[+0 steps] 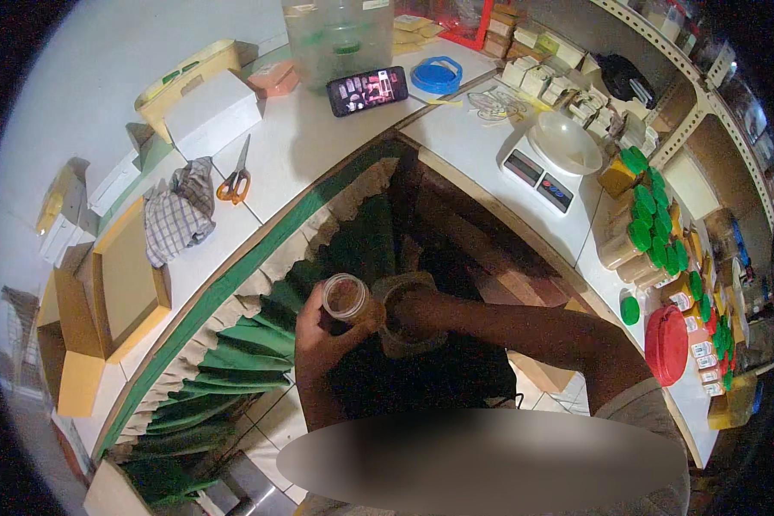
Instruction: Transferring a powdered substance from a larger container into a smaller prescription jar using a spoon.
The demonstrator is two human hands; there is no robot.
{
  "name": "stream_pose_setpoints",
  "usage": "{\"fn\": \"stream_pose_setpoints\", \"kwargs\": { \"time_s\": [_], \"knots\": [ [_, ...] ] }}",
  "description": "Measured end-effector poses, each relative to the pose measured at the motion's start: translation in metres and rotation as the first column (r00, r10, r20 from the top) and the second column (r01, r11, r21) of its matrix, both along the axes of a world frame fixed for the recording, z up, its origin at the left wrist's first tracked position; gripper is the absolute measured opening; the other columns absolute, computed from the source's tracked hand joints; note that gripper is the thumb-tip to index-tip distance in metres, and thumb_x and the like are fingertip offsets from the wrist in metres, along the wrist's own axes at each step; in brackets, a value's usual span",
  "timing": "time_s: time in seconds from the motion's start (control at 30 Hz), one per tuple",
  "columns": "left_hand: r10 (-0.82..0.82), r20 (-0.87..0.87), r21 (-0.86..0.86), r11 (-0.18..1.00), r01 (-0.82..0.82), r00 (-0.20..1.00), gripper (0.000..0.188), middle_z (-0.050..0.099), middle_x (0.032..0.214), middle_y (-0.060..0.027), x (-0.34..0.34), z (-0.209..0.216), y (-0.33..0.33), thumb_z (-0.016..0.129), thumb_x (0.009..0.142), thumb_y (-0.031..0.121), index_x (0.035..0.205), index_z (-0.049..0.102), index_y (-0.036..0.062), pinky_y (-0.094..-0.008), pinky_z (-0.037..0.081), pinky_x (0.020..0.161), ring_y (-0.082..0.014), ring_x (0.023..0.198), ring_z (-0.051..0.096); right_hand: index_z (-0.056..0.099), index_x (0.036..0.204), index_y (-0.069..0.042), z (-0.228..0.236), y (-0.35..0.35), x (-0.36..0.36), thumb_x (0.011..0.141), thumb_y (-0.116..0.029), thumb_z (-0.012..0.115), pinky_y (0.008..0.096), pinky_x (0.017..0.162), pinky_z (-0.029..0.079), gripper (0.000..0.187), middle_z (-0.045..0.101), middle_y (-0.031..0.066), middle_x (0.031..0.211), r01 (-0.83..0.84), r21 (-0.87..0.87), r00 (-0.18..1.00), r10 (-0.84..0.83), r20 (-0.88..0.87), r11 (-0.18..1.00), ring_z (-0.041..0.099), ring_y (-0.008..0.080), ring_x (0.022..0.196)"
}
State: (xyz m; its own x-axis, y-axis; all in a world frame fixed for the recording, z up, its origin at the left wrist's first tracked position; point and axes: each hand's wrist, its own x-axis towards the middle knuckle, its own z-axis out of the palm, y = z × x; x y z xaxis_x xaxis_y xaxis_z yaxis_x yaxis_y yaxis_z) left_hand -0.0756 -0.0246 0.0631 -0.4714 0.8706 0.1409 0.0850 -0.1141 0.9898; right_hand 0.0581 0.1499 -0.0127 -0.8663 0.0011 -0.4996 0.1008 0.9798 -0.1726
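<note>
My left hand (321, 340) is wrapped round a small clear jar (346, 297), its mouth open and tilted up toward me. Something brownish shows inside the jar. Close beside it, a larger clear container (414, 348) rests against the dark cloth of my lap. My right hand (414, 311) reaches down into that container's mouth, so its fingers are hidden. What lies in the container is too dark to make out.
Right counter: a kitchen scale (537, 179) with a clear bowl (566, 144), green-lidded jars (641, 219), a red lid (666, 346). Left counter: scissors (236, 176), a checked cloth (179, 211), an open cardboard box (133, 275). At the corner: a phone (368, 91), a blue lid (437, 76).
</note>
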Motion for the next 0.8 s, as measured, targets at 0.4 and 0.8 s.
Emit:
{"fn": "stream_pose_setpoints", "kwargs": {
  "time_s": [0.4, 0.8],
  "knots": [
    [-0.053, 0.117, 0.049, 0.998, 0.048, 0.992, 0.063, 0.059, 0.110, -0.0054, 0.006, 0.002, 0.010, 0.086, 0.065, 0.012, 0.117, 0.053, 0.0030, -0.0333, 0.047, 0.092, -0.0163, 0.104, 0.058, 0.065, 0.098, -0.002, 0.099, 0.013, 0.051, 0.075, -0.013, 0.063, 0.0466, 0.077, 0.053, 0.026, 0.067, 0.0200, 0.093, 0.318, -0.153, 0.928, -0.340, -0.152, 0.936, 0.066, 0.0359, 0.087],
    [-0.042, -0.121, 0.025, 0.999, 0.045, 0.992, 0.059, 0.059, 0.112, -0.0065, 0.013, 0.004, 0.014, 0.084, 0.068, 0.011, 0.117, 0.054, 0.0029, -0.0334, 0.048, 0.092, -0.0178, 0.104, 0.058, 0.067, 0.096, -0.003, 0.095, 0.032, 0.085, 0.071, -0.008, 0.058, 0.0493, 0.077, 0.054, 0.027, 0.066, 0.0226, 0.091, 0.383, -0.153, 0.902, -0.405, -0.152, 0.911, 0.066, 0.0387, 0.085]
  ]
}}
